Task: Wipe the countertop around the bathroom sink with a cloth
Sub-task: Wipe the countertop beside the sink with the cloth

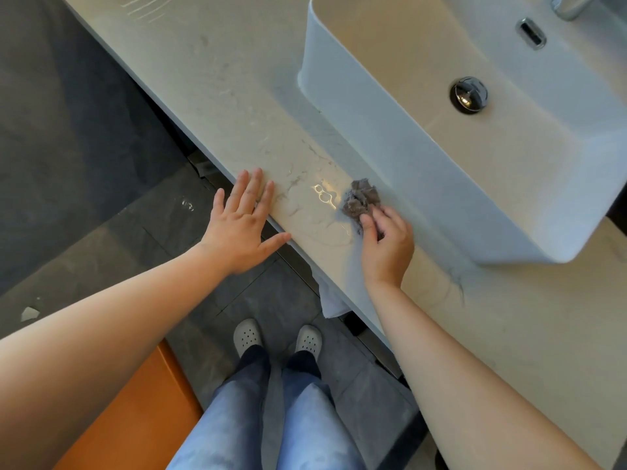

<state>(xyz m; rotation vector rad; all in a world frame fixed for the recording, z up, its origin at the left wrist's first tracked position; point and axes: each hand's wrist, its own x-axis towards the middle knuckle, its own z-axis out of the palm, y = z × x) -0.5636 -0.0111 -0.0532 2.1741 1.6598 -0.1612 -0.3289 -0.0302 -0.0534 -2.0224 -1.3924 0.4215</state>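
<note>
Cloth (361, 200): small grey wad, crumpled and lumpy, fuzzy-looking texture, lying on the countertop (217, 83) at centre frame, just beside the outer wall of the white sink (383, 137). Right hand (386, 245) grips its near edge, fingers curled over the fabric (thumb hidden under the hand). Left hand (242, 225) lies flat, fingers straight and slightly spread, fingertips on the counter's front edge, holding nothing. Countertop pale marble with grey veins; glossy wet streaks (325, 195) between the two hands. Drain plug (469, 93) at upper right.
</note>
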